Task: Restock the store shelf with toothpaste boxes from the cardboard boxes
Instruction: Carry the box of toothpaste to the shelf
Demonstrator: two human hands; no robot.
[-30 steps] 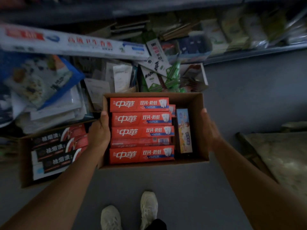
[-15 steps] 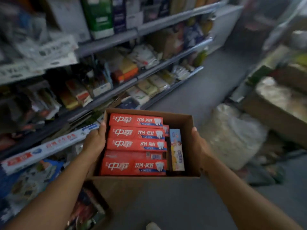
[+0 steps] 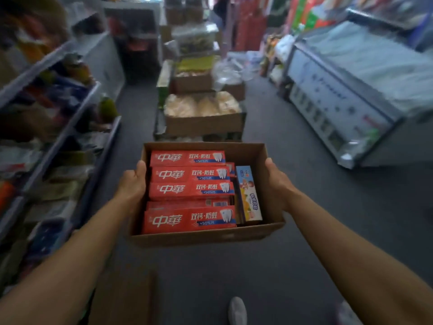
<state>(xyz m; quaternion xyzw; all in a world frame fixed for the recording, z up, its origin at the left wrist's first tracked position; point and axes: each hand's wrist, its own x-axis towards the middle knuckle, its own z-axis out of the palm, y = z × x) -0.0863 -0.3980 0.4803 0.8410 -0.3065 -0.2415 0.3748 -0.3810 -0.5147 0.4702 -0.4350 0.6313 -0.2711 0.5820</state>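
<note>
You're facing down the aisle: shelves [image 3: 58,95] on your left, freezer [image 3: 351,85] on your right, both blurred. The carton [image 3: 206,238] is off the floor, held between your hands. Red boxes [image 3: 189,191] lie flat in rows inside, with a blue box [image 3: 249,195] along their right. Left hand [image 3: 131,184] grips the left wall, thumb over the rim. Right hand [image 3: 278,181] grips the right wall the same way; fingers probably curl underneath, hidden.
</note>
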